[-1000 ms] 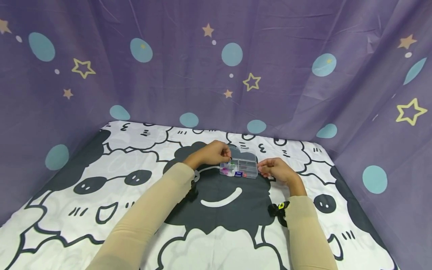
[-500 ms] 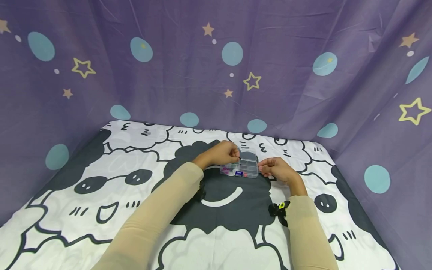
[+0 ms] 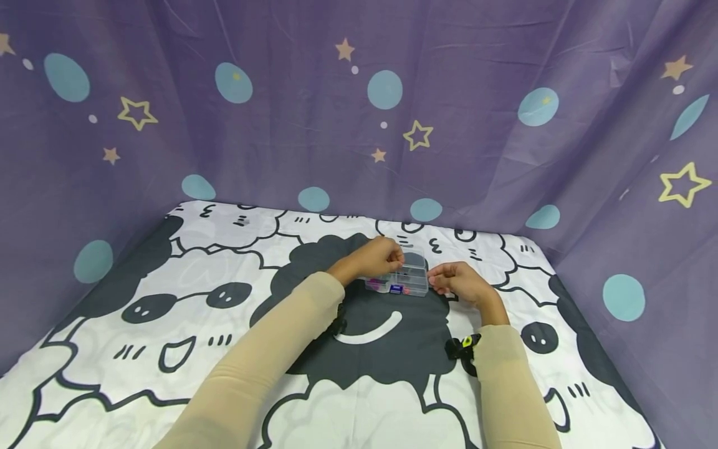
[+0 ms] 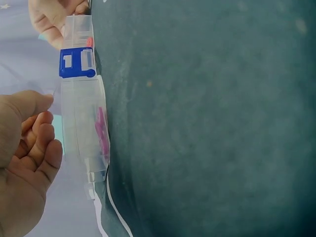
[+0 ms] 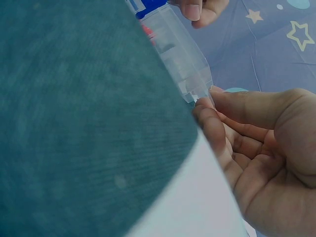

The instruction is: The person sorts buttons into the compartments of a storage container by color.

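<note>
A clear plastic compartment box point(image 3: 414, 290) stands on the dark part of the cloth with its lid raised at the back. A blue latch point(image 4: 76, 62) sits on its front, and small pink point(image 4: 101, 131) and red point(image 5: 148, 32) pieces show through the wall. My left hand point(image 3: 381, 257) is over the box's compartments, fingers curled in and thumb forward. Whether anything small is between its fingertips cannot be seen. At the box's right end, my right hand point(image 3: 462, 282) pinches the corner between thumb and fingers.
A white cloth point(image 3: 359, 418) with black cartoon sheep covers the surface under the box. Purple curtains point(image 3: 314, 143) with stars and blue ovals rise behind and at both sides. Dark bands point(image 3: 461, 349) show at the wrists.
My left hand has moved right across the box, from its left compartments toward the middle. A small dark spot at its fingertips earlier is not visible now. The right hand has stayed put.
</note>
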`<state>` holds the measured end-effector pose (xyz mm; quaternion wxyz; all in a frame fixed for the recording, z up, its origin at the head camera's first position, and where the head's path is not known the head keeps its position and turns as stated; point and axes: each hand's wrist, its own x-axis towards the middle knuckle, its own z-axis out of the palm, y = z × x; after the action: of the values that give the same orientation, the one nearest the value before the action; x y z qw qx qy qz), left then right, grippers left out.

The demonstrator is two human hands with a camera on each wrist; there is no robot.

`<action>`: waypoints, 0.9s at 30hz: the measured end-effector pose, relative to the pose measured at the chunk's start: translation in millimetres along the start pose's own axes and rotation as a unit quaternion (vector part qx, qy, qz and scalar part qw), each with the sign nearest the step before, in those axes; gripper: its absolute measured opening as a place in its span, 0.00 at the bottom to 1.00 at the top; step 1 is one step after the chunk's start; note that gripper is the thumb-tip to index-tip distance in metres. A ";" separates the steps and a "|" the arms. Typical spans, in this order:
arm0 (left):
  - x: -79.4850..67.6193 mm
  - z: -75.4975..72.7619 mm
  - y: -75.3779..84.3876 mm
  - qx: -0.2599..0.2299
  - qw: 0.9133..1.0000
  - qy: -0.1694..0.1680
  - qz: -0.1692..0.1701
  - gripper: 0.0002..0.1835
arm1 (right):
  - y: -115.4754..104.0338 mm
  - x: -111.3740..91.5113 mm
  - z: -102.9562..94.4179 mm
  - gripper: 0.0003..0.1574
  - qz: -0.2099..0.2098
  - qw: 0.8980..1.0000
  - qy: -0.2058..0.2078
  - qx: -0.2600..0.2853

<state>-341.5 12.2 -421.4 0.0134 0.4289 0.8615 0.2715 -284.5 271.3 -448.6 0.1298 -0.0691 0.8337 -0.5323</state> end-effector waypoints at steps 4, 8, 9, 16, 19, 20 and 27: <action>-2.0 -0.8 0.0 0.011 1.000 0.003 -0.004 0.04 | -0.2 0.0 0.0 0.15 0.000 1.000 0.000 -0.001; -5.1 -3.1 -3.0 0.009 1.000 -0.001 -0.013 0.04 | 0.6 0.7 -0.8 0.15 -0.002 1.000 0.000 -0.005; -5.9 -3.7 -4.4 0.007 1.000 -0.002 -0.013 0.05 | 0.8 0.9 -0.9 0.15 -0.003 1.000 -0.001 -0.006; -18.2 -13.3 -10.8 -0.007 1.000 -0.004 -0.019 0.06 | 2.2 0.7 -1.0 0.16 -0.006 1.000 -0.008 -0.007; -24.7 -17.1 -15.3 -0.003 1.000 0.000 -0.023 0.06 | 3.0 1.0 -1.1 0.16 -0.006 1.000 -0.008 -0.006; -27.2 -18.3 -16.8 0.001 1.000 0.000 -0.024 0.06 | 3.3 1.2 -1.2 0.16 -0.006 1.000 -0.007 -0.005; -51.1 -29.3 -30.3 0.010 0.999 0.008 -0.032 0.06 | 3.8 1.2 -0.5 0.17 -0.001 1.000 -0.004 -0.007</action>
<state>-339.0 -54.0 -421.7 0.0106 0.3988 0.8777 0.2656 -285.7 273.0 -452.0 0.1319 -0.0732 0.8367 -0.5264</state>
